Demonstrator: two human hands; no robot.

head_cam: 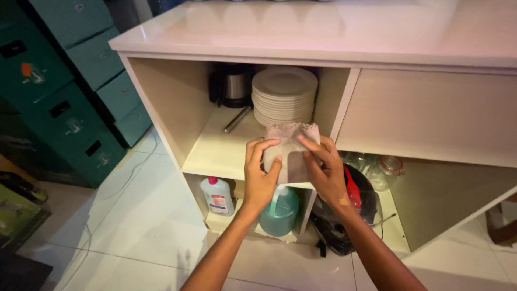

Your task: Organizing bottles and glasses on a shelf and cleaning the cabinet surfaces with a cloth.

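Head view: both hands hold a small packet (291,148) up in front of the open cabinet (161,91), at the level of the upper shelf edge. The left hand (259,175) grips its left side, thumb across the front and fingers curled around behind. The right hand (328,172) pinches the right side, with fingertips (306,143) pressed near the top corner. The packet is pale and translucent, grey-white, with a crinkled, ragged upper edge that looks torn or opened already; whether anything is inside cannot be told. It is clear of the shelf, not set down on anything.

Behind it, a stack of white plates (284,94) stands on the upper shelf, beside a dark kettle (231,83). Below, a white bottle (217,196) with a pink cap and a teal jug (280,211) stand on the lower shelf. To the right sit a black appliance (344,226) and glass jars (385,170).
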